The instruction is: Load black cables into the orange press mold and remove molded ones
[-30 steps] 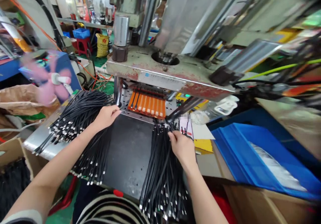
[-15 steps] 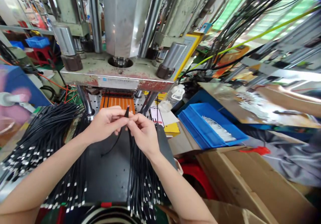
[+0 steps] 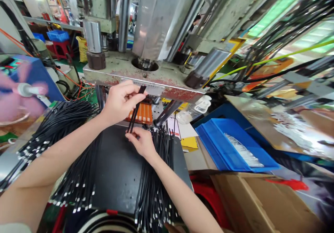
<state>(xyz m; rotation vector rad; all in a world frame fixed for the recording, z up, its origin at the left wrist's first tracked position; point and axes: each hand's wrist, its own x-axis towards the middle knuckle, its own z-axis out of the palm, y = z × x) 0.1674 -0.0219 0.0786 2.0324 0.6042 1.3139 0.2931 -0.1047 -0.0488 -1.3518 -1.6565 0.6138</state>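
Observation:
My left hand [image 3: 124, 99] pinches the upper end of a few black cables [image 3: 134, 116], raised in front of the press. Lower down, my right hand [image 3: 141, 140] closes its fingers round the same strands. Behind them, an orange ribbed plate [image 3: 144, 113] lies under the press head [image 3: 146, 76]. To the right of my right hand, a bundle of black cables [image 3: 153, 187] with silvery tips hangs over the black work surface [image 3: 114, 177]. A second large pile of black cables [image 3: 62, 121] lies on the left.
Steel guide columns [image 3: 169, 113] stand around the press bed. A blue tray [image 3: 219, 146] with pale parts sits at the right, beside a clear plastic bottle [image 3: 191, 111]. Cardboard boxes [image 3: 263, 205] stand at the lower right. A pink fan [image 3: 23, 90] spins at the left.
My hands, together at the cable tip before, are now apart: the left higher, the right lower along the strands. The view has shifted left.

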